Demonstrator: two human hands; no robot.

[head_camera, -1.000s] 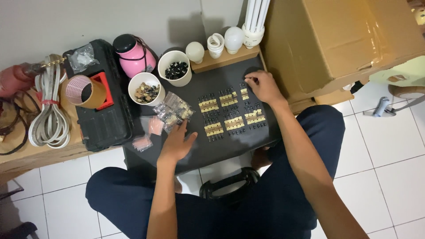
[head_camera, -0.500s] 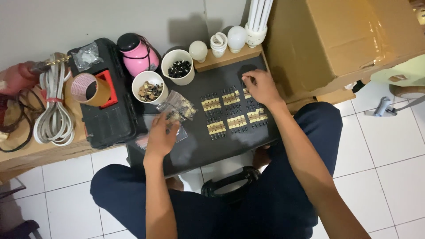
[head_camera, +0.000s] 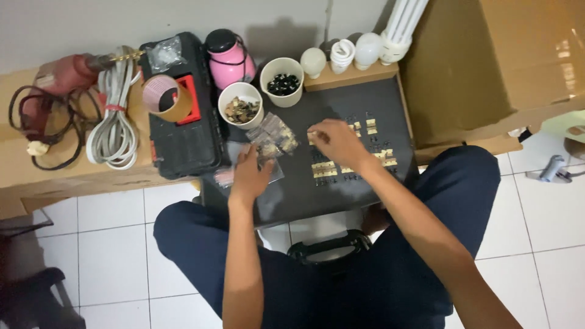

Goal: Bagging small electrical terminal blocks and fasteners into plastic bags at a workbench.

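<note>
- Brass-coloured small parts (head_camera: 334, 168) lie in short rows on the dark desk (head_camera: 304, 195); I judge the sorting partly done.
- Clear bags (head_camera: 275, 139) of loose parts remain under my left hand (head_camera: 251, 170), fingers pressed on them.
- My right hand (head_camera: 334, 140) hovers over the rows; its grip seems pinched, on what I cannot tell.

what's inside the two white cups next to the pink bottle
The nearer white cup holds small brass-coloured metal pieces; the farther white cup holds small black parts. Only the top layers show; how deep they go is hidden.
</note>
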